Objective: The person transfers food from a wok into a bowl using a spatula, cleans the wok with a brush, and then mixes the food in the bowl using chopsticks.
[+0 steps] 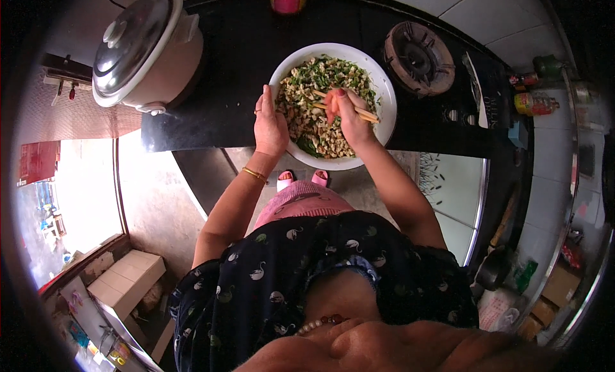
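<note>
A wide white basin (390,107) stands at the front edge of the black countertop, its near rim reaching past that edge. Inside lies a chopped mixture (307,122) of green leaves and pale bits. My left hand (270,124) rests flat along the basin's left rim, fingers pointing away from me. In my right hand (353,115) is a pair of wooden chopsticks (367,115), held above the middle of the mixture. Their tips point left over the food; whether they touch it I cannot tell.
A lidded slow cooker (144,55) occupies the counter's left end. Right of the basin sits a gas burner (419,57), with control knobs (451,115) nearer me. A jar with a pink label (288,1) stands at the back. Bottles (534,104) line the right side.
</note>
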Action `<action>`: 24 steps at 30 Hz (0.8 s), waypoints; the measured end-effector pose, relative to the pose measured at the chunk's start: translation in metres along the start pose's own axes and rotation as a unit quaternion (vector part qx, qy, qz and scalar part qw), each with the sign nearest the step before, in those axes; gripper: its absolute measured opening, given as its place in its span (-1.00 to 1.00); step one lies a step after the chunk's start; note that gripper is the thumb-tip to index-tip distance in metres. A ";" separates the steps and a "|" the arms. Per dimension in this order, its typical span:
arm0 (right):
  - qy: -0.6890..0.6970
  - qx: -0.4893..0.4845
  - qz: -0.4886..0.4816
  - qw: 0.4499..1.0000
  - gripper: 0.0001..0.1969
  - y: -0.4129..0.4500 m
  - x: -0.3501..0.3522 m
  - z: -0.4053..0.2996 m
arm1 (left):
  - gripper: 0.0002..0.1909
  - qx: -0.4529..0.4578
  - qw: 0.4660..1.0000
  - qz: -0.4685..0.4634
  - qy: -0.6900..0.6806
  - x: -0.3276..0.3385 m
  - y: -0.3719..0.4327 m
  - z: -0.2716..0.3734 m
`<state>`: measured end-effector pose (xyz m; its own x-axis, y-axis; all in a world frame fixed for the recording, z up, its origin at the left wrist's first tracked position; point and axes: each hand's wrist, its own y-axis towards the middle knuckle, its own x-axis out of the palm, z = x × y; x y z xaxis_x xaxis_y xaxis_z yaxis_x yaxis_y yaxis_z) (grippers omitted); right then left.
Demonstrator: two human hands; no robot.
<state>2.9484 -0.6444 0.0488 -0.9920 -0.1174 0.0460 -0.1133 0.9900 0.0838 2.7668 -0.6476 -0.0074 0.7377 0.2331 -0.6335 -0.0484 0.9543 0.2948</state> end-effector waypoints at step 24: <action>0.123 0.071 0.013 0.990 -0.53 0.059 -0.056 0.016 | -0.30 0.009 1.000 -0.011 0.016 -0.003 0.000 -0.001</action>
<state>2.9967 -0.5781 0.0353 -0.9528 -0.0908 0.2897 -0.1127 0.9918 -0.0598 2.7644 -0.6484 -0.0062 0.7167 0.2175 -0.6626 -0.0195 0.9560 0.2927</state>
